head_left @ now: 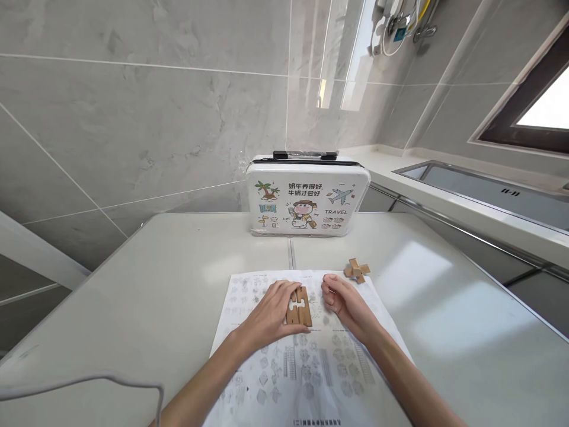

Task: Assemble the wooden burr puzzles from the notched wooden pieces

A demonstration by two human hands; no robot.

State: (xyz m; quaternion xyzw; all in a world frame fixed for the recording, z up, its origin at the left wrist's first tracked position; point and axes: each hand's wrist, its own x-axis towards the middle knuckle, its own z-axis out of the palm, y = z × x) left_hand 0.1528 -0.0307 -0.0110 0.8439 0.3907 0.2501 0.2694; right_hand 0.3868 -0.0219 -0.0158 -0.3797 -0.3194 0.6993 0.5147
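Observation:
Flat notched wooden puzzle pieces lie side by side on a printed paper sheet, with a white cross-shaped gap between them. My left hand closes around these pieces, thumb at the near edge and fingers at the far edge. To their right, my right hand hovers over or rests on the sheet, its fingers curled together; whatever they may hold is hidden. An interlocked wooden puzzle, shaped like a cross, sits at the sheet's far right corner, just beyond my right hand.
A white carry case with cartoon prints stands upright at the back of the white table. A grey cable runs along the near left. To the right is a counter with a sink; a tiled wall rises behind.

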